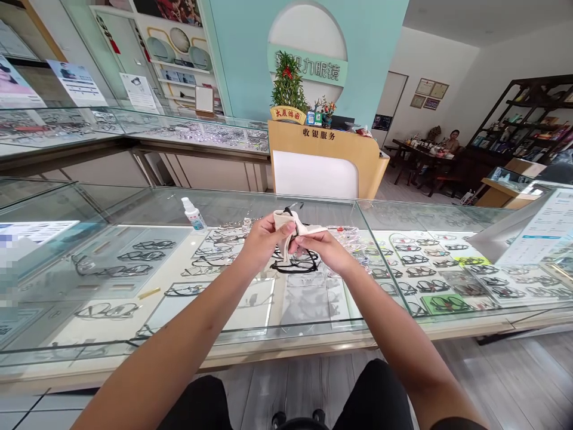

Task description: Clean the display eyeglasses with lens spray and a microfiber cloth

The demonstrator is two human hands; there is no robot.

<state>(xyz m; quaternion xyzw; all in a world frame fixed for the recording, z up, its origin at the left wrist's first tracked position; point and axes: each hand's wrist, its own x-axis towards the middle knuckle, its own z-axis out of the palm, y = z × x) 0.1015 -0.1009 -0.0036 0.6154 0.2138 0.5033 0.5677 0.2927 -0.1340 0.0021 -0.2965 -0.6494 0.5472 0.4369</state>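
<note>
Above the glass counter, my left hand (265, 240) is closed on a cream cleaning cloth (283, 220), which wraps part of a pair of black-framed eyeglasses (295, 266). One dark temple tip pokes out above the cloth. My right hand (326, 248) pinches the eyeglasses and a corner of the cloth from the other side. The front of the frame hangs below my fingers with its lenses toward the glass top. Exactly which part each fingertip grips is hidden by the cloth.
A white spray bottle (193, 214) stands on the glass display counter (250, 341), left of my hands. Rows of eyeglasses (421, 272) lie inside it. A white sign (537, 230) stands at the right. Behind are a wooden cashier desk (371, 161) and a seated person (452, 142).
</note>
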